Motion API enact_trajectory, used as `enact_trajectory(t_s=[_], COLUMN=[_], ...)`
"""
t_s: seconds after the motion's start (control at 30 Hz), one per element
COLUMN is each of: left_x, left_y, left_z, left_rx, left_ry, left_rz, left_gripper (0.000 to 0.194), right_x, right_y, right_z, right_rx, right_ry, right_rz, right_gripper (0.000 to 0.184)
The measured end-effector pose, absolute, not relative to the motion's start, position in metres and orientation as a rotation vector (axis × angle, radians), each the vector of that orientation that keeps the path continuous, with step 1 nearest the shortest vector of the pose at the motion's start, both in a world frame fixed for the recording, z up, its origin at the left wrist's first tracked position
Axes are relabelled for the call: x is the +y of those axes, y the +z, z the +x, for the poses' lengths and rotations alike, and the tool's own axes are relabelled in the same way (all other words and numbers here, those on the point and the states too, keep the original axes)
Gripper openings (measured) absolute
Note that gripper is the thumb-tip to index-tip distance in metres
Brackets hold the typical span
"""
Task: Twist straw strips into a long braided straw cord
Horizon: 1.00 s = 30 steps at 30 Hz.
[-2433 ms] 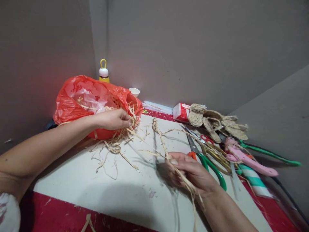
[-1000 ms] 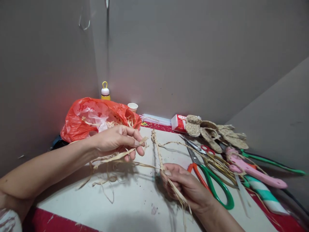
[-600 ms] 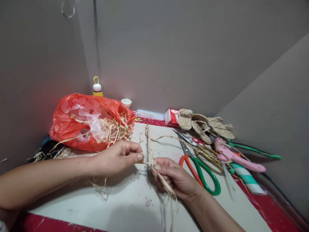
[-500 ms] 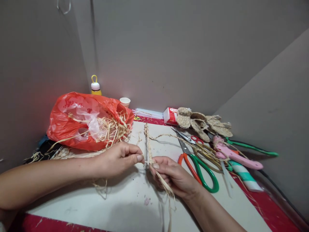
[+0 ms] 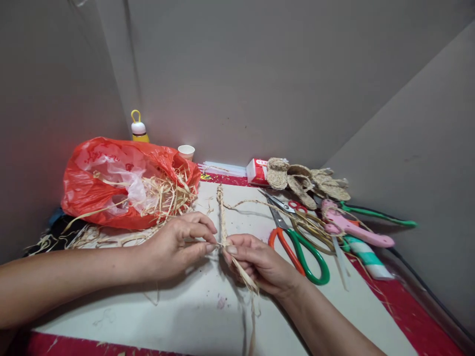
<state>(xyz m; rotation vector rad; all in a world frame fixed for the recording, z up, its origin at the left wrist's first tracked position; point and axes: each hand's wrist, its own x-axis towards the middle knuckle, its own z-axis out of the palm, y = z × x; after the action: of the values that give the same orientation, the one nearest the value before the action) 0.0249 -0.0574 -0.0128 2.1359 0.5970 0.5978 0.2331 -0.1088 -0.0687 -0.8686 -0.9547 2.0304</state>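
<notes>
A narrow braid of pale raffia (image 5: 223, 217) stands away from me over the white board, its finished end farthest off. Thumb and fingers of my right hand (image 5: 258, 259) pinch its near end, and loose raffia strands (image 5: 245, 277) trail from below that grip toward me. Just left of the braid, my left hand (image 5: 185, 242) pinches a thin raffia strand between thumb and fingers, close to where the right fingertips grip. A thin twisted cord (image 5: 252, 201) runs from beside the braid toward the scissors on the right.
A red plastic bag (image 5: 100, 180) of raffia lies left, with a yellow bottle (image 5: 140, 132) and paper cup (image 5: 186, 152) behind. Right are orange-and-green scissors (image 5: 315, 262), a pink glue gun (image 5: 358, 230), green-handled pliers (image 5: 382, 215), woven pieces (image 5: 300, 185) and a red-and-white box (image 5: 257, 171).
My left hand's fingers have spread slightly and its thumb sits nearer the braid. My right hand keeps its pinch. The whole view has shifted a little, moving things leftward.
</notes>
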Motion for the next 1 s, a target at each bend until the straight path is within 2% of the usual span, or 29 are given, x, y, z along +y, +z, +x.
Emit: enact_trajectory(t_s=[0.23, 0.53, 0.67, 1.0], left_x=[-0.058, -0.059, -0.056, -0.049], left_y=[-0.015, -0.037, -0.04, -0.043], left_z=[0.024, 0.041, 0.044, 0.04], left_rx=[0.714, 0.675, 0.702, 0.616], left_ry=[0.619, 0.31, 0.314, 0.093], left_rz=[2.1, 1.31, 1.318, 1.361], left_gripper=[0.008, 0.021, 0.025, 0.037], right_x=[-0.109, -0.109, -0.11, -0.112], right_y=[-0.069, -0.068, -0.066, -0.055], right_z=[0.232, 0.229, 0.227, 0.223], right_rx=[-0.966, -1.029, -1.08, -1.477], right_ry=[2.029, 2.029, 2.009, 1.73], right_rz=[-0.872, -0.906, -0.958, -1.206], right_gripper=[0.028, 0.027, 0.03, 0.028])
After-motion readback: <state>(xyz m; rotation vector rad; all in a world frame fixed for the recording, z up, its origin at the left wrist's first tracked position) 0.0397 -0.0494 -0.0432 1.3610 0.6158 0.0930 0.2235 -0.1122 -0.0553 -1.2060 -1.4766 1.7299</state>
